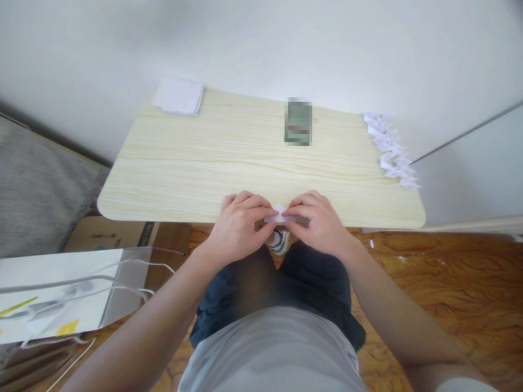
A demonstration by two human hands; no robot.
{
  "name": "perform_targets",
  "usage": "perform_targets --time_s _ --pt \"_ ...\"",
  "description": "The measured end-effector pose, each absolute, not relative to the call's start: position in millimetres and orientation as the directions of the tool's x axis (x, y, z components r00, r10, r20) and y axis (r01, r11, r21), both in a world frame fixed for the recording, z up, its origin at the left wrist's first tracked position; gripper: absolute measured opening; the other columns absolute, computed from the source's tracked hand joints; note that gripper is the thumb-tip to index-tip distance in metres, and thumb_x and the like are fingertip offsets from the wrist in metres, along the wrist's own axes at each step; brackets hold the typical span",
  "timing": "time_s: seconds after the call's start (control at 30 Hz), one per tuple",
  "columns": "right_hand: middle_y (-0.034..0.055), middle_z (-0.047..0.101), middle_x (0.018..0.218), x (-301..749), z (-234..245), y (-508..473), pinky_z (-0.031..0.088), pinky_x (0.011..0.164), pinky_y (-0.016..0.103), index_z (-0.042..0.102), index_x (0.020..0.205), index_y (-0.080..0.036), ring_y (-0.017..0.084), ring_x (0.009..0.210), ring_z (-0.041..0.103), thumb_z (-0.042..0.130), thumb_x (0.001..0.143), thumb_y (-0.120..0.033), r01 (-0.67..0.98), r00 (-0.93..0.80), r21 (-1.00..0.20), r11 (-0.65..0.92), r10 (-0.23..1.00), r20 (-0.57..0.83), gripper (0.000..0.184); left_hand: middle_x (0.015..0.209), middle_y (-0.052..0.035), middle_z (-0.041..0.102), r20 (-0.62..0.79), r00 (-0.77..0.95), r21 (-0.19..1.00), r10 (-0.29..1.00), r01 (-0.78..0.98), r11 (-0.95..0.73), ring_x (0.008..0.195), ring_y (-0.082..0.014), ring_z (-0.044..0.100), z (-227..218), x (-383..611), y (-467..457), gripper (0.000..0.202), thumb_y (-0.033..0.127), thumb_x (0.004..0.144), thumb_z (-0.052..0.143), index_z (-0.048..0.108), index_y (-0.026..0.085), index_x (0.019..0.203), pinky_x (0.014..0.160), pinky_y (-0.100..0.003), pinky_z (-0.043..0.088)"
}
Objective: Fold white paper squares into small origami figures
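A small folded piece of white paper (pixel 279 214) is held between my two hands at the front edge of the table (pixel 245 158). My left hand (pixel 241 224) pinches its left end between thumb and fingers. On the other side, my right hand (pixel 316 220) grips the right end the same way. A little peak of paper stands up in the middle, between the fingertips. My fingers cover both ends, so the full shape of the fold is hidden.
White paper sheets (pixel 180 96) lie stacked at the table's back left. Several folded white paper pieces (pixel 388 147) line the right edge. A blurred-out dark green rectangular object (pixel 298 122) lies at the back middle. Left of my legs are a white box (pixel 61 294) with cables and a cardboard box (pixel 110 233).
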State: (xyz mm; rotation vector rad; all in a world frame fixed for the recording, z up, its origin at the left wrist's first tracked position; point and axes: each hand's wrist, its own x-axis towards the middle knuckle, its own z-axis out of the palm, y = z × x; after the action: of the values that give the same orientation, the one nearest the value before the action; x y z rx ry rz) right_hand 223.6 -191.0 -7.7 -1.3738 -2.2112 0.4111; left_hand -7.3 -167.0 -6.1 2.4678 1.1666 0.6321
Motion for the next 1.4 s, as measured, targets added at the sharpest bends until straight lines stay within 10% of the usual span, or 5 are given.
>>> perform_targets --time_s 1.4 --pt "0.0041 0.073 0.105 225.0 -5.1 -190.1 0.047 0.093 0.045 0.079 0.101 -0.028 0.026 0.103 0.060 0.075 0.088 -0.022 0.713 -0.378 -0.536 0.451 0.892 0.249 0.015 0.112 0.0007 0.073 0.175 0.598 0.457 0.782 0.655 -0.602 0.111 -0.0244 0.058 0.9 -7.9 -161.7 0.019 0.028 0.093 0.062 0.078 0.030 0.102 0.097 -0.045 0.038"
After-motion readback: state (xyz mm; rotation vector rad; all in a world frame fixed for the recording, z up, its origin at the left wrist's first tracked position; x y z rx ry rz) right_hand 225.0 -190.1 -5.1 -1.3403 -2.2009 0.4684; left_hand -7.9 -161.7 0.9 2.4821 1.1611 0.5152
